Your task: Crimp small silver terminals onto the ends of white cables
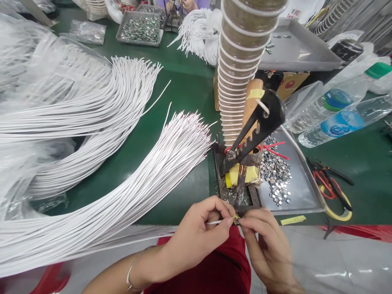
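My left hand (196, 230) pinches a thin white wire (213, 222) near its stripped end, just below the table's front edge. My right hand (265, 241) meets it from the right, fingertips pinched on the wire tip and something tiny and yellowish (236, 218) that I cannot make out. Both hands sit right in front of a small black hand press (252, 134) with a lever, standing on a dark base. To the press's right a grey tray (301, 188) holds several small metal clips (277, 173).
Large bundles of white wires (128, 183) fan over the green table at left. A tall stack of paper cups (241, 65) rises behind the press. Plastic bottles (339, 118) lie at right, pliers (332, 183) beside the tray. Another person's hands (183, 5) work at the far edge.
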Motion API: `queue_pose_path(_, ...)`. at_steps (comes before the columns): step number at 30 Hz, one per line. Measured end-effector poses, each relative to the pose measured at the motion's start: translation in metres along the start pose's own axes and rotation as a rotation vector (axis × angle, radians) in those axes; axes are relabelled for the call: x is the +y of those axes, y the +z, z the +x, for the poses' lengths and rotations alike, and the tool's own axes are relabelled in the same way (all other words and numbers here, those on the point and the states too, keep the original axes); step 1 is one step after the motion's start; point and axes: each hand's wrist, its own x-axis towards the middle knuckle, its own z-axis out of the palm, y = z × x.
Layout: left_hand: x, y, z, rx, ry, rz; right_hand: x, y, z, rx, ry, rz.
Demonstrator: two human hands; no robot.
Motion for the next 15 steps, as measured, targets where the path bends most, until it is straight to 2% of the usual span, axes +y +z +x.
queue_pose_path(3,-0.003,-0.002,0.0,-0.012,0.006,-0.036,0.001,0.001,-0.002,0.015,0.002,-0.021)
queue_pose_path(10,-0.005,-0.005,0.005,-0.024,-0.012,-0.115,0.0,-0.001,-0.005,0.128,-0.044,-0.228)
queue_pose_path(15,-0.004,-0.006,0.01,-0.018,-0.039,-0.141,0.002,0.001,-0.006,0.116,-0.09,-0.265)
